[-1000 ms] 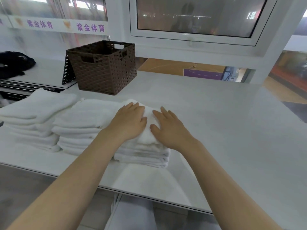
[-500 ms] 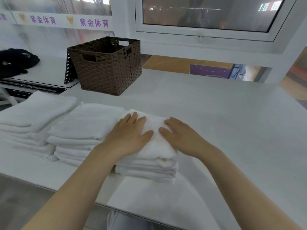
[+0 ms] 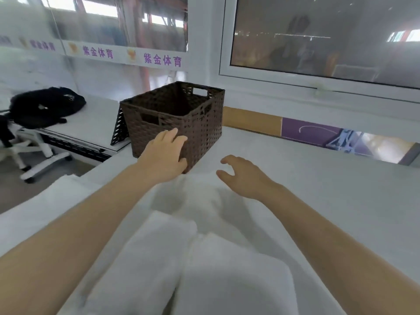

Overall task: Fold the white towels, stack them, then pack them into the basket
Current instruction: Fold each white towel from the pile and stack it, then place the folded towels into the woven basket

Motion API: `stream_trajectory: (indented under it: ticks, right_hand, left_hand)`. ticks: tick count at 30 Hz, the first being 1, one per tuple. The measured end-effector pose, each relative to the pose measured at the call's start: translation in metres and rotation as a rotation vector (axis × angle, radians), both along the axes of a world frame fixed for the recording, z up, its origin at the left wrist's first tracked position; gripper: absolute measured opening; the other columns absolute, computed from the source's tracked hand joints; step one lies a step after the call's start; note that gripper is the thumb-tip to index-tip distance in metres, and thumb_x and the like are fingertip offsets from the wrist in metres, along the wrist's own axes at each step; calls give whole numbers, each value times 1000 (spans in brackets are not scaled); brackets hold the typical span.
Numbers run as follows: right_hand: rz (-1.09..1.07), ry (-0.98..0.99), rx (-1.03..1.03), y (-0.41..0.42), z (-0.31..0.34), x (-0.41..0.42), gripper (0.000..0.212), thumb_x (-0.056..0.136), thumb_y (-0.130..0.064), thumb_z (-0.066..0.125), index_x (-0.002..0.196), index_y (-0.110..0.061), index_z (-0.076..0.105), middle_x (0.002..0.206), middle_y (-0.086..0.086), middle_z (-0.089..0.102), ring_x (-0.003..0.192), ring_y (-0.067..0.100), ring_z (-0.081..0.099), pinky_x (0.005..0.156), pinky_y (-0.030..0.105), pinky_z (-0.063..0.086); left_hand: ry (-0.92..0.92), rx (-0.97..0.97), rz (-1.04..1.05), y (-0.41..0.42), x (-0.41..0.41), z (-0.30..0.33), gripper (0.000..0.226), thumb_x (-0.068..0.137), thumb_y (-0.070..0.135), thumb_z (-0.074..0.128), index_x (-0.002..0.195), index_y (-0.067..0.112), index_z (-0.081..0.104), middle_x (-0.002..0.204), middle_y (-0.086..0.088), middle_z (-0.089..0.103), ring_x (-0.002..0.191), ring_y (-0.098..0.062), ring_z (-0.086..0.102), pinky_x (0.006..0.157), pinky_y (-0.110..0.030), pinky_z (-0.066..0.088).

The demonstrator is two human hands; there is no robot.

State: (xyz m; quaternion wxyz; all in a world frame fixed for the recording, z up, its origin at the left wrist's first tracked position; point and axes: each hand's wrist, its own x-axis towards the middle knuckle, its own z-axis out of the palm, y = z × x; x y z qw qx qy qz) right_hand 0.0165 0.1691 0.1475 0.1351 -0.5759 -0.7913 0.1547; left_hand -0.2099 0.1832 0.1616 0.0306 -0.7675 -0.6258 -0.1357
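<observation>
Both arms reach out across the white surface toward the far side. The left hand is at the near corner of the brown woven basket, its fingers spread and laid against the basket's near wall while the thumb sits close to the right-hand wall at the corner's lower edge. The fingers look fairly straight, touching the weave more than clasping it. The right hand hovers above the surface just to the right of the basket, apart from it, fingers loosely curled and spread, holding nothing. The two hands are apart, with the basket's corner between them.

The basket stands upright on the far left part of the surface, with cut-out handles in its walls; what shows of its inside is dark.

The folded white towels lie at the near edge of the surface, beneath and between the forearms: one stack to the left and another just beside it to the right, their edges touching. More white towelling shows at the left, past the left forearm. None of the towels is in either hand.

Behind the basket on its left leans a dark perforated panel. On a lower white desk further left lies a black bag, with a white swivel chair below it. Along the far wall runs a white-framed window, and a banner with purple characters hangs at the left.
</observation>
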Motion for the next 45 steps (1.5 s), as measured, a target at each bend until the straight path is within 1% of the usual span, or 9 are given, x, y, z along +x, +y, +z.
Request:
stream_trajectory:
  ticks: [4, 8, 12, 14, 17, 20, 35, 40, 45]
  right_hand:
    - [77, 25, -70, 67, 15, -44, 59, 99, -42, 49, 149, -16, 32, 153, 7, 38, 135, 27, 42, 110, 44, 38]
    - [121, 100, 64, 115, 30, -89, 63, 97, -29, 51, 153, -16, 26, 160, 4, 25, 138, 31, 36, 109, 49, 38]
    - [156, -8, 105, 154, 39, -119, 65, 96, -23, 49, 155, -18, 22, 165, 2, 11, 136, 35, 37, 107, 50, 38]
    - [159, -93, 50, 167, 40, -125, 63, 97, -23, 48, 155, -18, 22, 163, 2, 18, 137, 34, 34, 107, 49, 38]
    - [139, -174, 98, 176, 41, -128, 40, 99, -29, 46, 137, -18, 46, 134, 3, 46, 120, 31, 45, 91, 44, 45]
    - [53, -187, 140, 177, 43, -119, 34, 103, -40, 40, 111, -14, 59, 103, 0, 47, 103, 27, 51, 78, 40, 47]
    - [-185, -132, -13, 80, 43, 62, 33, 105, -32, 38, 100, -6, 58, 97, 2, 45, 92, 26, 55, 76, 35, 45]
    - [-251, -161, -67, 32, 51, 158, 33, 106, -28, 36, 107, -3, 58, 106, 8, 49, 94, 27, 53, 80, 33, 43]
    - [-363, -116, -114, -23, 52, 254, 23, 104, -25, 39, 90, -11, 50, 95, 2, 45, 83, 23, 50, 70, 31, 38]
  left_hand:
    - [-53, -52, 120, 49, -43, 5, 76, 94, 28, 55, 156, 14, 13, 163, -15, 6, 148, -35, 9, 117, -50, 24]
    - [-125, -105, 160, 84, -67, 10, 80, 93, 23, 56, 157, 14, 9, 164, -15, 4, 148, -38, 11, 114, -49, 27]
    - [-131, -155, 144, 107, -81, 2, 82, 90, 21, 57, 157, 11, 10, 163, -19, 5, 147, -41, 14, 116, -51, 26]
    - [-130, -167, 138, 115, -89, 5, 82, 90, 22, 57, 157, 12, 10, 163, -19, 5, 147, -41, 13, 116, -51, 25]
    - [-81, -178, 118, 123, -97, 13, 82, 91, 23, 58, 157, 13, 11, 163, -18, 4, 146, -39, 13, 117, -48, 25]
    - [-2, -183, 89, 127, -99, 19, 81, 92, 25, 57, 157, 15, 9, 163, -16, 2, 148, -38, 9, 117, -48, 26]
    - [-47, -59, -155, 64, 39, 27, 64, 82, 10, 63, 143, 13, 48, 143, -8, 51, 139, -39, 36, 113, -52, 32]
    - [4, -148, -266, 49, 130, 40, 53, 91, 19, 55, 143, 19, 46, 142, 0, 45, 143, -27, 26, 120, -51, 15]
    - [21, -271, -371, 23, 229, 51, 42, 96, 24, 52, 137, 25, 49, 136, 2, 43, 135, -22, 35, 119, -57, 9]
